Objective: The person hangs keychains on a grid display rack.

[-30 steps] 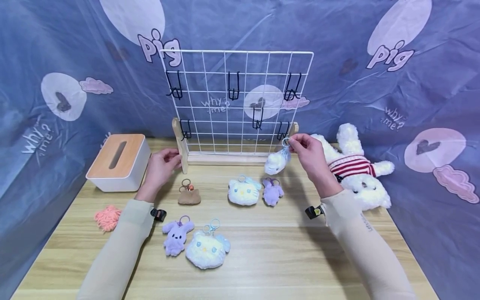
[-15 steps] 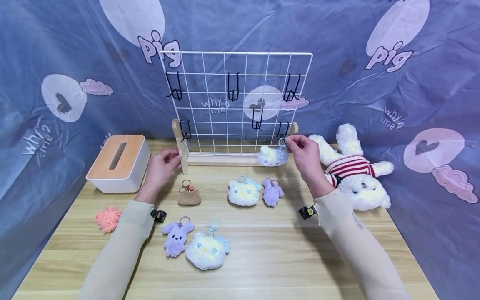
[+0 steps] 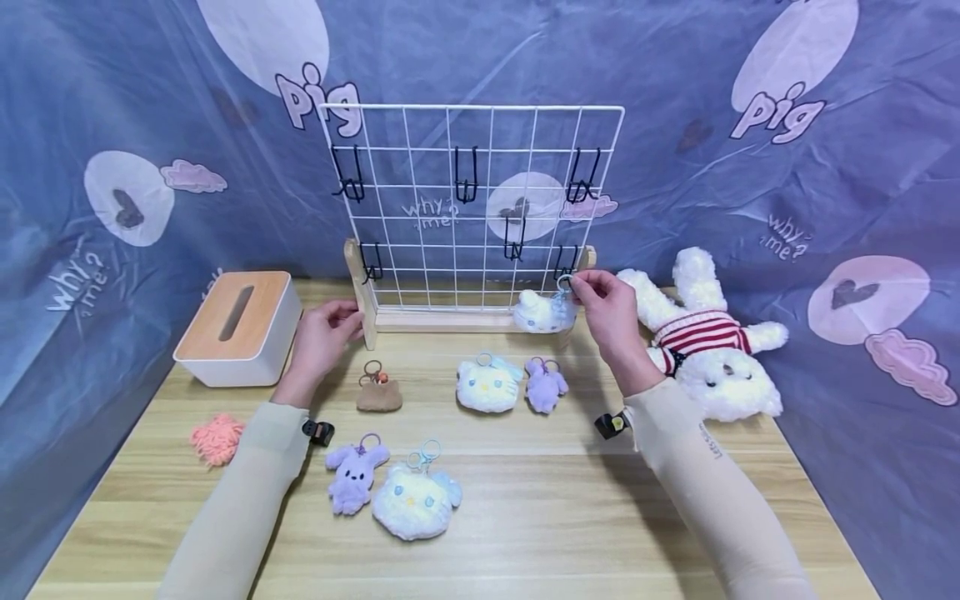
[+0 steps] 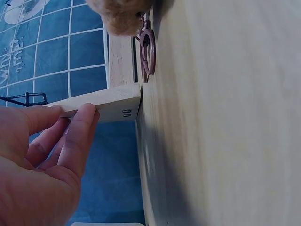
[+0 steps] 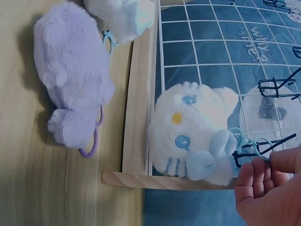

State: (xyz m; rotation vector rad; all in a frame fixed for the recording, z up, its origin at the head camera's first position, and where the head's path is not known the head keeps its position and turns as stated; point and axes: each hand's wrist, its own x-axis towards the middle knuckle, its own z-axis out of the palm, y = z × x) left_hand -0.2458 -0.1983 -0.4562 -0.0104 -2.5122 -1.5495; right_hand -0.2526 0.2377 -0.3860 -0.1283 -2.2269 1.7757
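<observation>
The white cat plush keychain hangs low at the right of the wire grid rack, its blue ring at a black hook; whether the ring sits fully on is hard to tell. The right hand pinches the ring. The left hand grips the rack's wooden post, its thumb hidden.

A small white plush cat-face keychain with blue eyes, a yellow nose and a pale blue bow hangs low against the white wire grid rack. Its light blue ring sits at a black hook in the grid's lower right corner, just above the wooden base.
</observation>
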